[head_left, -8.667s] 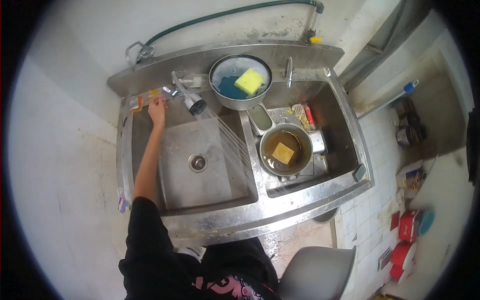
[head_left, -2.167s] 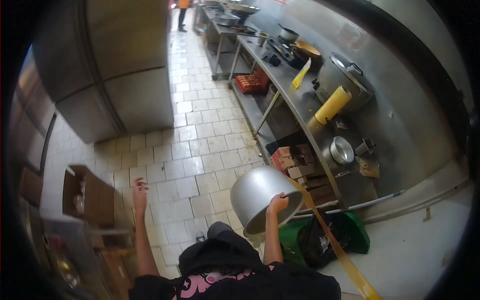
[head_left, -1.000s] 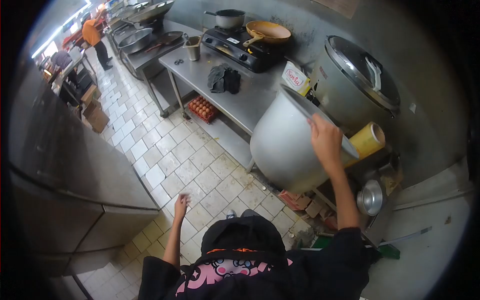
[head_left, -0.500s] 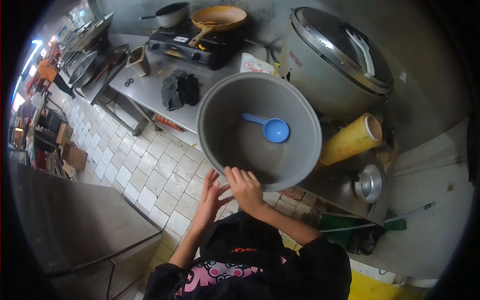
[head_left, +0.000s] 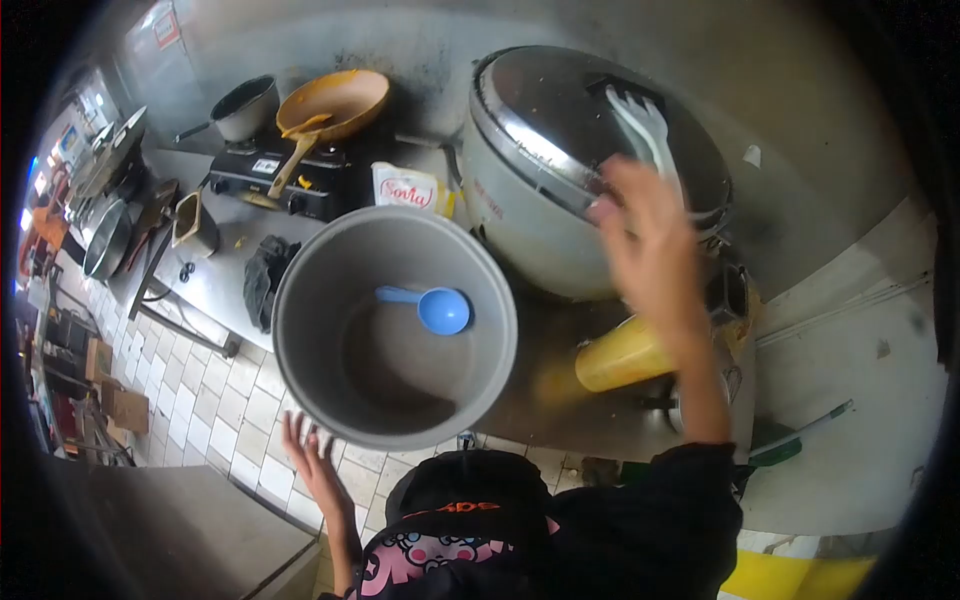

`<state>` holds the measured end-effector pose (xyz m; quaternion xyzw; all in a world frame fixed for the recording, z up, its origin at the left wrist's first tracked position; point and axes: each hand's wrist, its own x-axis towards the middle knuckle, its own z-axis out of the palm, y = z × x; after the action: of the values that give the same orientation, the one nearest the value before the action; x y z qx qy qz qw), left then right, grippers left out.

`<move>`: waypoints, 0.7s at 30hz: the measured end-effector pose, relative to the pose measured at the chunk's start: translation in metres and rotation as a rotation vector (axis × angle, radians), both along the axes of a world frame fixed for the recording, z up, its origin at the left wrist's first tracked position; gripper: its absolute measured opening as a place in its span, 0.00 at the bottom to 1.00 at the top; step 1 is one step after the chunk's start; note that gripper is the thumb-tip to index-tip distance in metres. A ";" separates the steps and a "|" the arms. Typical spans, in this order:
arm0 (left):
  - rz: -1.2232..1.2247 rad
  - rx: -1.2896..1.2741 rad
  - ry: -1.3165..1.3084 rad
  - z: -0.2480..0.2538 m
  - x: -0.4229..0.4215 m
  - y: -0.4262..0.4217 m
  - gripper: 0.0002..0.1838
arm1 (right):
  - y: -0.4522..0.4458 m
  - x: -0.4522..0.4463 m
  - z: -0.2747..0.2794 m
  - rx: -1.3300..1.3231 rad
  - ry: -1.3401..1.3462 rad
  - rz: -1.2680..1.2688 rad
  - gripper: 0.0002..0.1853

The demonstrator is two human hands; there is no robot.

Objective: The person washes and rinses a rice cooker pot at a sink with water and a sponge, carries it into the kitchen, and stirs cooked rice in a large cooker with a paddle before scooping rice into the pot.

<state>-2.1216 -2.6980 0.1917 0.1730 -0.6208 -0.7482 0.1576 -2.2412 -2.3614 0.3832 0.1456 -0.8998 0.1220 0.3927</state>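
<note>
i take this for a commercial kitchen: over my remote feed i get an oversized rice cooker (head_left: 545,190), a tabletop gas stove (head_left: 325,203) bearing a saucepan (head_left: 247,112) and an orange-yellow frying pan (head_left: 345,103), a stainless-steel worktop (head_left: 222,268), metal cookware (head_left: 107,240) farther along, and a tiled floor (head_left: 228,405)

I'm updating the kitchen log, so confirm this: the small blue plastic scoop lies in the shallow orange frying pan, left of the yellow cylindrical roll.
Wrong place: the head view shows the small blue plastic scoop lying inside the deep round grey pot. It is indeed left of the yellow cylindrical roll.
</note>
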 end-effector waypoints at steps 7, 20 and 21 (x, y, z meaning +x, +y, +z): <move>0.297 -0.442 0.150 0.017 -0.058 -0.001 0.25 | 0.102 -0.078 0.045 0.136 -0.510 -0.471 0.22; 0.403 -0.492 0.152 0.003 -0.112 -0.052 0.22 | 0.136 -0.090 0.080 0.087 -0.489 -0.499 0.10; 0.365 -0.542 0.138 0.006 -0.116 -0.050 0.22 | 0.139 -0.109 0.081 0.037 -0.513 -0.420 0.10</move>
<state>-2.2373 -2.7477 0.1979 0.1819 -0.7440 -0.5251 0.3711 -2.3499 -2.2227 0.4645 -0.0716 -0.9818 0.0548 0.1670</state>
